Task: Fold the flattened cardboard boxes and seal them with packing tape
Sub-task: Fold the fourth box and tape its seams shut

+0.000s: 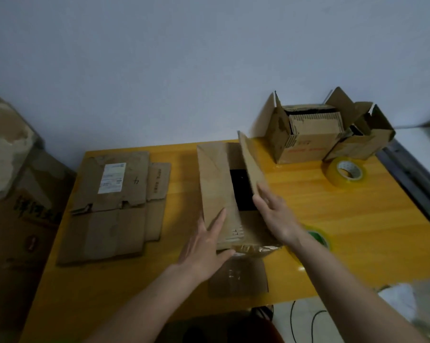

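Two bare forearms enter from bottom edge, no sleeves visible up to frame edge; left hand (204, 246) and right hand (275, 216) bare, no gloves, no rings, watch or wristband seen; nails short, detail blurred; reddish garment patch low centre, unclear

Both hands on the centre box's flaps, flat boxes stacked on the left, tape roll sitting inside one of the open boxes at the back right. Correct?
Not quite: the head view shows the tape roll on the yellow table, in front of the open boxes, not inside one. The rest holds.
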`<state>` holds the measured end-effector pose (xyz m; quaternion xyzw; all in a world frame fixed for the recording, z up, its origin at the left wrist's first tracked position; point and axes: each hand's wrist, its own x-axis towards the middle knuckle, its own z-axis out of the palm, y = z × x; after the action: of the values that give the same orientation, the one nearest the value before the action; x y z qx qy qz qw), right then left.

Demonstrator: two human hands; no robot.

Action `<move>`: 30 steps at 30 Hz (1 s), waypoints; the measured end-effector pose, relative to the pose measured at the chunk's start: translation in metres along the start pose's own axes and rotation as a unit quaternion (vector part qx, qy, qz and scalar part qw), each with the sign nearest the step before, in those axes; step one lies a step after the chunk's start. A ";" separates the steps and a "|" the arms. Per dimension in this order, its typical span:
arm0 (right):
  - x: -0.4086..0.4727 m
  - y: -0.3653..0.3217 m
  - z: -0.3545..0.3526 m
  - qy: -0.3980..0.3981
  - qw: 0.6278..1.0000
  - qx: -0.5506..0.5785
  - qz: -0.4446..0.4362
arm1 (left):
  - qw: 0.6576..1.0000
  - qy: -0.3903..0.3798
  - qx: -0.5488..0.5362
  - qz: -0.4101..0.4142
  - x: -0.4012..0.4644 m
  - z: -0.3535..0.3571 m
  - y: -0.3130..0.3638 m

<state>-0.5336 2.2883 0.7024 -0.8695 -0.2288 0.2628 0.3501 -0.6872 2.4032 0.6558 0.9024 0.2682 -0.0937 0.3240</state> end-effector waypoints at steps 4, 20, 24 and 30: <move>-0.006 0.012 0.020 -0.008 0.994 -0.112 0.000 | 0.999 -0.021 0.034 0.010 -0.021 0.009 0.001; 0.001 0.078 -0.023 0.174 0.983 0.056 -0.032 | 0.879 -0.064 0.390 0.266 0.059 -0.025 0.001; -0.003 0.148 -0.031 0.114 0.966 -0.138 0.187 | 0.899 -0.036 0.380 0.214 0.050 -0.008 0.008; -0.007 0.192 -0.012 -0.014 0.930 -0.315 0.187 | 0.926 -0.016 0.350 0.142 0.033 0.010 0.027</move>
<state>-0.4900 2.1536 0.5720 -0.9583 -0.1383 0.2502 -0.0003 -0.6447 2.3930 0.6513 0.9854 0.0826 -0.1489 0.0013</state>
